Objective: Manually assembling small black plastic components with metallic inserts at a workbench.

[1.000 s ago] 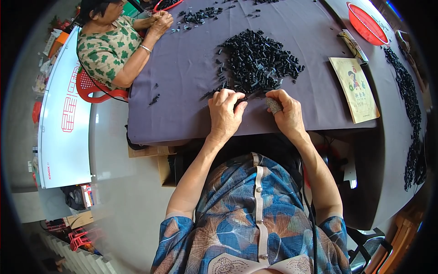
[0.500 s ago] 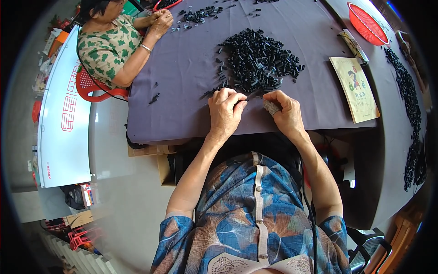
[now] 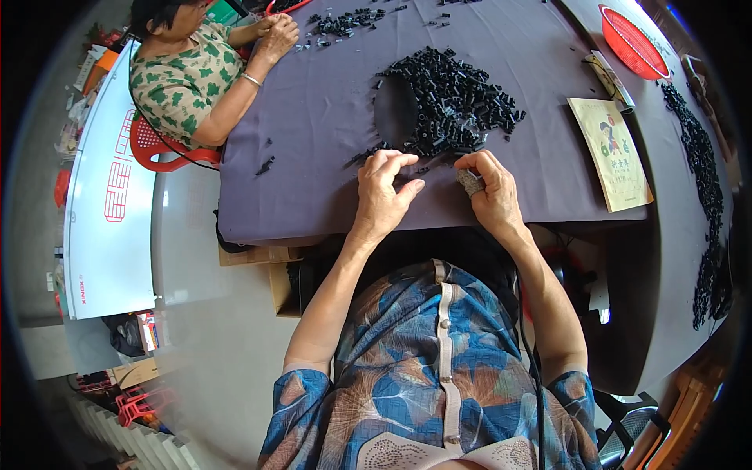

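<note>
A heap of small black tube-like pieces (image 3: 462, 106) lies on the cloth-covered table (image 3: 313, 188) just beyond my hands. My left hand (image 3: 384, 192) is at the near edge of the heap, open, thumb and forefinger apart with nothing visible between them. To its right, my right hand (image 3: 493, 188) is closed, fingers curled. A grey, rough-textured wrap or pad (image 3: 471, 182) shows at its fingers. Whatever else it pinches is hidden or too small to name. A dark, smooth oval patch (image 3: 396, 108) covers the heap's left side; I cannot tell what it is.
A person (image 3: 188, 86) works with both hands at the table's far left, near more black pieces (image 3: 345, 23). On the right lie a yellow booklet (image 3: 611, 153), a red basket (image 3: 633, 43) and a long strip of black pieces (image 3: 697, 180). A few loose pieces (image 3: 265, 165) lie left.
My left thumb and forefinger have parted from a pinch. My right hand has shifted slightly right. The dark oval patch has appeared over the heap's left side.
</note>
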